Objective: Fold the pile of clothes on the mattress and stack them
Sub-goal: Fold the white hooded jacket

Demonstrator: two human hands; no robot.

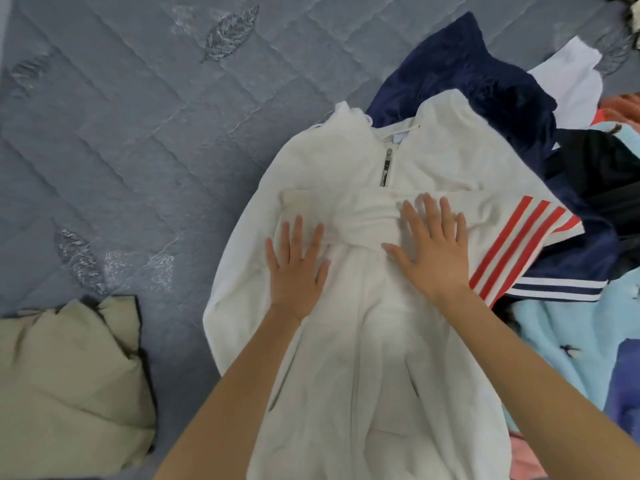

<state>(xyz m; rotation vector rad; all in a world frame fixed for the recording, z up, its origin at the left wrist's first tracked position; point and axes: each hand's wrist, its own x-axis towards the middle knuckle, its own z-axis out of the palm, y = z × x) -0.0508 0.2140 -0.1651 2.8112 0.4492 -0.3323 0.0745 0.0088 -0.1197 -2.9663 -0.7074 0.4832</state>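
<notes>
Both hands, left hand (296, 268) and right hand (431, 245), pressed flat with fingers spread on the white zip-neck fleece sweatshirt (363, 341), lying lengthwise toward the person on the grey quilted mattress (138, 133), sleeves folded across.

Sweater (349, 382) mid-mattress (138, 133), clothes pile (485, 84) to R, folded garment (69, 375) L.

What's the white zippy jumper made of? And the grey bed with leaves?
The white zip-neck jumper looks like soft, matte fleece or thick knit: fuzzy surface, rounded folds. Its short zipper seems metal, dark and slightly shiny. The grey quilted mattress looks like smooth fabric with stitched lines and shimmery leaf patterns.
</notes>
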